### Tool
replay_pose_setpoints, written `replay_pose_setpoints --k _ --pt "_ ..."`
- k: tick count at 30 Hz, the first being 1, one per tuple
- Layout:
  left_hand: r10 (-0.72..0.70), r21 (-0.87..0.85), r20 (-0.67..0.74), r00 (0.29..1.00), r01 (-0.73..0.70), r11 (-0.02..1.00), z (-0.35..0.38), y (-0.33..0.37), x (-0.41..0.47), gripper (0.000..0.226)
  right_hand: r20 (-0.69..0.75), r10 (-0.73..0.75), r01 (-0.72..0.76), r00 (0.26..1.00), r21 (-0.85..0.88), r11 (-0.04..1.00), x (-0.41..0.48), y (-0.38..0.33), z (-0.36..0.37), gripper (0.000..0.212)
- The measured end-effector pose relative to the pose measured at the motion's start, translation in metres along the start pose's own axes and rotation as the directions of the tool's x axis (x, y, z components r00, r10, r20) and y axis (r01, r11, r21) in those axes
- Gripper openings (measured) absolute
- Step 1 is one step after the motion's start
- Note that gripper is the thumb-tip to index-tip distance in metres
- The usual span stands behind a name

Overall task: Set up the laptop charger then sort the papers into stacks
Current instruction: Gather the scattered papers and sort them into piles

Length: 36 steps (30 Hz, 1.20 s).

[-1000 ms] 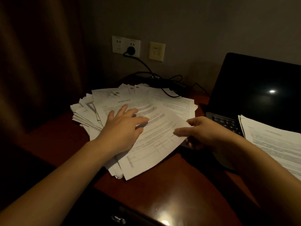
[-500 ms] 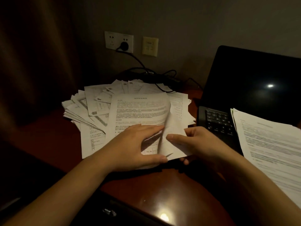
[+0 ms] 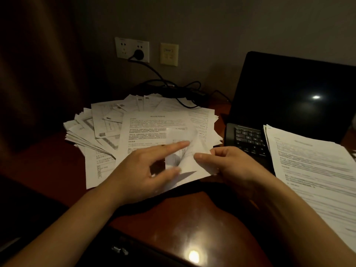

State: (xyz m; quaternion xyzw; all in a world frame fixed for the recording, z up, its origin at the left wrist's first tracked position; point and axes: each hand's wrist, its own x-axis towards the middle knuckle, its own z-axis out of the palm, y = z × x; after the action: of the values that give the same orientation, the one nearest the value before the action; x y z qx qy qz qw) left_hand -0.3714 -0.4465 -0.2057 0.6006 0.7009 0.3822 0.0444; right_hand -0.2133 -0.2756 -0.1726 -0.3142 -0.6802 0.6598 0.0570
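Now the top sheet [image 3: 185, 151] is bent upward at its near right corner, where one second ago it lay flat and slanted across the loose pile [image 3: 107, 132]. In that time the left hand [image 3: 146, 170] moved from pressing flat on the pile to the lifted edge, and the pile looks more square to the person. I judge this as the start of separating one sheet for sorting. The charger part seems finished, since the plug [image 3: 138, 54] sits in the wall socket [image 3: 132, 49] at 12 o'clock and the cable [image 3: 163, 81] runs down behind the papers.

The right hand [image 3: 229, 166] pinches the corner of the sheet between the thumb on top and the fingers under it, which are hidden. The left hand is half open: the index finger points toward 3 o'clock along the raised fold and the thumb is under the near edge, but I cannot tell if it really grips. The sheet stands between both hands, touching both.

A second stack [image 3: 316, 170] lies at 3 o'clock, partly over the keyboard of the laptop [image 3: 289, 97], well apart from the pile. It is probably where this sheet should go.
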Motion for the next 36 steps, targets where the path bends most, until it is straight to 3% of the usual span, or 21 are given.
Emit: replay_pose_setpoints --k 3,5,8,10,14,18,20,22,26,28,31,36 --pt "0.015 -0.048 0.013 1.000 -0.014 0.999 0.001 0.003 -0.001 0.080 0.041 -0.051 0.043 0.998 0.176 0.984 -0.001 0.001 0.013 0.033" --pt "-0.019 -0.138 0.015 1.000 0.021 0.990 0.002 0.005 -0.002 0.090 0.048 -0.044 0.028 0.998 0.293 0.956 0.000 -0.001 0.017 0.037" --pt "-0.084 -0.120 0.058 0.995 0.090 0.989 0.002 0.005 0.001 0.089 0.051 0.024 -0.043 0.998 0.410 0.911 0.002 -0.003 0.016 0.055" --pt "-0.093 -0.132 0.104 0.990 0.106 0.985 0.002 0.006 0.001 0.084 0.028 0.041 -0.049 0.999 0.424 0.905 0.003 -0.003 0.013 0.055" --pt "-0.125 -0.259 0.166 0.978 0.166 0.952 0.002 0.015 0.004 0.055 -0.039 0.032 -0.022 0.999 0.237 0.971 0.004 0.001 0.012 0.024" --pt "-0.222 -0.388 0.016 0.975 0.210 0.897 0.001 0.013 0.011 0.029 -0.128 -0.019 0.007 0.992 -0.088 0.996 0.000 0.001 0.012 0.027" --pt "-0.223 -0.257 -0.108 0.969 0.189 0.948 -0.005 -0.004 0.017 0.025 -0.189 -0.090 0.029 0.978 -0.306 0.952 0.003 0.000 0.006 0.031" --pt "-0.135 0.037 -0.149 0.979 0.142 0.989 -0.014 -0.025 0.021 0.018 -0.194 -0.148 0.035 0.970 -0.487 0.873 0.010 -0.007 -0.001 0.033" --pt "-0.184 0.357 0.138 0.973 0.124 0.926 -0.027 -0.043 0.027 0.051 0.000 -0.121 0.092 0.993 -0.653 0.752 0.038 -0.039 -0.015 0.023" --pt "-0.244 0.446 0.222 0.944 0.124 0.887 -0.028 -0.044 0.029 0.064 -0.029 -0.141 0.084 0.990 -0.679 0.729 0.059 -0.052 -0.020 0.026" --pt "-0.339 0.520 0.254 0.906 0.167 0.838 -0.022 -0.045 0.030 0.072 -0.262 -0.254 0.024 0.931 -0.649 0.760 0.094 -0.056 -0.025 0.017" --pt "-0.406 0.557 0.214 0.888 0.230 0.798 -0.010 -0.038 0.037 0.073 -0.380 -0.196 -0.037 0.904 -0.527 0.849 0.121 -0.047 -0.022 0.019"
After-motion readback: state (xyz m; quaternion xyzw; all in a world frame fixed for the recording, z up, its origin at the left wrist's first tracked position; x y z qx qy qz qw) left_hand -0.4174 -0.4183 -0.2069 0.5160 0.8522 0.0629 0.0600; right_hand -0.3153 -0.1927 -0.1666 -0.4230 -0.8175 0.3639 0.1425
